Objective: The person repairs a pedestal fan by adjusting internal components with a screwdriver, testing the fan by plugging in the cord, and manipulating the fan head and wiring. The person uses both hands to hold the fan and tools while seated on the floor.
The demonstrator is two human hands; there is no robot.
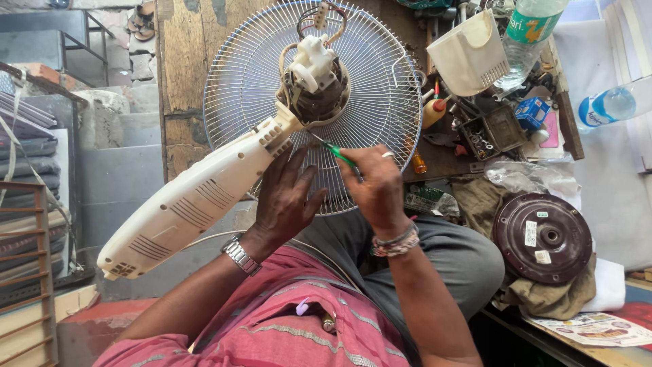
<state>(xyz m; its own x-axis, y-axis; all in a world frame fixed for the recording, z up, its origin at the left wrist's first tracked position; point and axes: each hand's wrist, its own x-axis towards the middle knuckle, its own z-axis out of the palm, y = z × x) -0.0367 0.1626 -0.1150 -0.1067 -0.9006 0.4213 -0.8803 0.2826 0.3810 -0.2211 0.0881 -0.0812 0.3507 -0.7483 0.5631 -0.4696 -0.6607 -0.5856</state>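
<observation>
A white table fan lies across my lap, its long plastic neck (197,194) running down to the left. Its round wire guard (380,102) faces up, with the bare motor (316,85) and loose wires at the centre. My left hand (285,200) rests flat on the guard just below the neck joint, fingers spread. A green-handled screwdriver (337,153) sits in my right hand (377,187), its tip pointing toward the motor housing. A metal watch is on my left wrist and beaded bands on my right.
A cluttered wooden bench (183,61) lies beyond the fan. On it are a white plastic fan cover (468,54), a clear bottle (526,41), a tray of small parts (492,132) and an orange-capped bottle (435,112). A dark round motor plate (543,238) rests on cloth at right.
</observation>
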